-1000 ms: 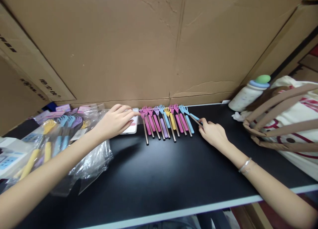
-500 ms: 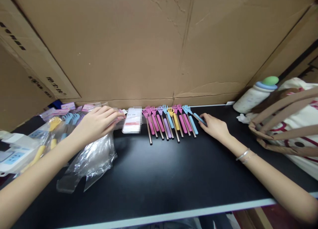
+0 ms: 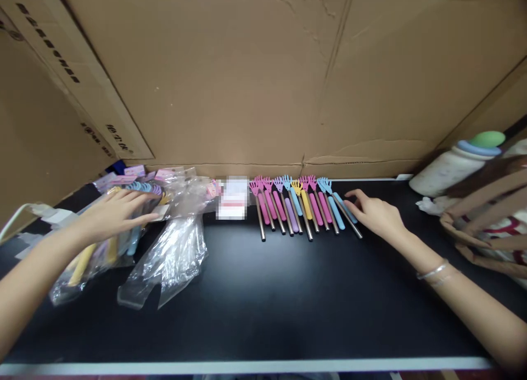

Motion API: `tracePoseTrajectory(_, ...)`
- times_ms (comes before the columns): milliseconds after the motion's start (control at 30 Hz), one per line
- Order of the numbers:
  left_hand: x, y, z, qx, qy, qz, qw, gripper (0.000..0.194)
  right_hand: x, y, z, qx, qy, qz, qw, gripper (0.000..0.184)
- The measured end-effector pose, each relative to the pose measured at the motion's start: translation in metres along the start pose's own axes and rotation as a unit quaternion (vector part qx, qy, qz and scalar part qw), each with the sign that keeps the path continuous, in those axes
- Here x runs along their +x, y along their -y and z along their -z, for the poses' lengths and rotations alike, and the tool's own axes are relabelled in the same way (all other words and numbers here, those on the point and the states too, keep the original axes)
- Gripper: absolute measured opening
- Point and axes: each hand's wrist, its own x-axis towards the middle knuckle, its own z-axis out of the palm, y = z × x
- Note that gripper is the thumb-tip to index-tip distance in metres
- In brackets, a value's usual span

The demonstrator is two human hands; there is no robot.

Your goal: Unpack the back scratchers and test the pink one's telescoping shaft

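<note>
Left hand (image 3: 109, 214), outspread, seemingly empty, now reaches over bagged back scratchers (image 3: 142, 188); right hand (image 3: 381, 219), fingers parted, has eased off the blue scratcher (image 3: 349, 219) ending the row (image 3: 292, 218).

Centre of frame: row of claw-headed back scratchers (image 3: 306, 204), pink, purple, blue, yellow, on black bench (image 3: 267, 308). Right hand (image 3: 376, 216) at row's right end, thumb and forefinger parted beside last blue handle; contact unclear. Left of frame: left hand (image 3: 111, 215) over bagged scratchers (image 3: 112, 251), fingers outstretched. Bottle (image 3: 450, 170) leans, upper right.
</note>
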Motion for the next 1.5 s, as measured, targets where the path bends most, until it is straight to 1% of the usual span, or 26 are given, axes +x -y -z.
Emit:
tracePoseTrajectory(33, -0.007, 0.005, -0.003, 0.022, 0.019, -0.003, 1.0, 0.041, -0.001, -0.002, 0.002, 0.005, -0.008, 0.003, 1.0, 0.042)
tracePoseTrajectory(100, -0.017, 0.01, -0.007, 0.067, 0.076, -0.011, 0.995, 0.048, -0.004, -0.005, 0.006, 0.01, -0.024, 0.005, 1.0, 0.04)
tracePoseTrajectory(167, -0.02, 0.007, -0.01, 0.059, 0.095, -0.016, 0.994, 0.05, -0.006, -0.006, 0.01, 0.014, -0.037, 0.005, 0.999, 0.037)
tracePoseTrajectory(267, -0.016, 0.0, -0.011, 0.045, 0.09, -0.025, 0.995, 0.045, -0.009, -0.003, 0.014, 0.013, -0.05, 0.003, 0.999, 0.033)
tracePoseTrajectory(367, -0.009, -0.003, -0.01, 0.059, 0.077, -0.038, 0.995, 0.03, -0.01, -0.001, 0.017, 0.003, -0.053, -0.012, 0.999, 0.03)
tracePoseTrajectory(433, -0.005, -0.004, -0.006, 0.078, 0.05, -0.04, 0.995, 0.024, -0.011, -0.001, 0.018, -0.006, -0.053, -0.023, 0.998, 0.028)
tracePoseTrajectory(500, -0.002, -0.006, 0.002, 0.096, -0.009, -0.014, 0.995, 0.022, -0.011, -0.003, 0.019, -0.013, -0.064, -0.026, 0.998, 0.027)
tracePoseTrajectory(567, 0.003, -0.012, 0.015, 0.079, -0.076, 0.021, 0.994, 0.019, -0.01, -0.006, 0.022, -0.01, -0.084, -0.019, 0.996, 0.024)
tracePoseTrajectory(600, 0.006, -0.016, 0.023, 0.049, -0.102, 0.033, 0.993, 0.017, -0.009, -0.008, 0.024, -0.003, -0.091, -0.012, 0.996, 0.024)
tracePoseTrajectory(667, 0.015, -0.027, 0.039, -0.049, -0.131, 0.038, 0.989, 0.012, -0.007, -0.012, 0.027, 0.019, -0.097, 0.007, 0.995, 0.023)
tracePoseTrajectory(767, 0.032, -0.052, 0.061, -0.202, -0.153, 0.011, 0.967, 0.007, -0.004, -0.01, 0.035, 0.088, -0.093, 0.039, 0.991, 0.024)
tracePoseTrajectory(833, 0.045, -0.074, 0.07, -0.276, -0.159, -0.026, 0.948, 0.01, -0.007, 0.001, 0.043, 0.188, -0.09, 0.077, 0.975, 0.025)
tracePoseTrajectory(900, 0.058, -0.096, 0.073, -0.328, -0.145, -0.074, 0.93, 0.014, -0.013, 0.021, 0.054, 0.314, -0.068, 0.132, 0.938, 0.028)
tracePoseTrajectory(933, 0.065, -0.108, 0.072, -0.351, -0.132, -0.099, 0.922, 0.016, -0.019, 0.033, 0.061, 0.369, -0.042, 0.164, 0.914, 0.031)
tracePoseTrajectory(967, 0.072, -0.119, 0.07, -0.367, -0.121, -0.117, 0.915, 0.018, -0.024, 0.047, 0.067, 0.407, -0.002, 0.198, 0.892, 0.033)
tracePoseTrajectory(1000, 0.078, -0.129, 0.067, -0.38, -0.103, -0.13, 0.91, 0.02, -0.031, 0.061, 0.073, 0.43, 0.055, 0.235, 0.87, 0.036)
tracePoseTrajectory(1067, 0.088, -0.148, 0.059, -0.4, -0.062, -0.131, 0.905, 0.024, -0.043, 0.089, 0.081, 0.451, 0.179, 0.306, 0.819, 0.039)
tracePoseTrajectory(1100, 0.091, -0.156, 0.054, -0.408, -0.043, -0.124, 0.903, 0.025, -0.048, 0.102, 0.082, 0.445, 0.223, 0.329, 0.802, 0.038)
tracePoseTrajectory(1133, 0.094, -0.163, 0.049, -0.415, -0.03, -0.111, 0.903, 0.025, -0.053, 0.114, 0.08, 0.436, 0.244, 0.347, 0.794, 0.036)
tracePoseTrajectory(1167, 0.096, -0.169, 0.044, -0.42, -0.022, -0.096, 0.902, 0.025, -0.056, 0.125, 0.076, 0.427, 0.241, 0.354, 0.796, 0.035)
tracePoseTrajectory(1267, 0.099, -0.181, 0.031, -0.41, -0.017, -0.042, 0.911, 0.03, -0.06, 0.15, 0.055, 0.403, 0.18, 0.336, 0.832, 0.027)
tracePoseTrajectory(1333, 0.099, -0.184, 0.026, -0.403, -0.006, 0.003, 0.915, 0.033, -0.059, 0.159, 0.039, 0.392, 0.156, 0.315, 0.85, 0.018)
tracePoseTrajectory(1367, 0.099, -0.185, 0.026, -0.404, 0.007, 0.024, 0.914, 0.033, -0.058, 0.161, 0.033, 0.392, 0.153, 0.305, 0.854, 0.015)
tracePoseTrajectory(1433, 0.098, -0.185, 0.027, -0.424, 0.045, 0.052, 0.903, 0.032, -0.057, 0.162, 0.024, 0.405, 0.154, 0.286, 0.855, 0.012)
tracePoseTrajectory(1500, 0.096, -0.184, 0.031, -0.475, 0.083, 0.047, 0.875, 0.03, -0.056, 0.159, 0.019, 0.426, 0.16, 0.272, 0.848, 0.012)
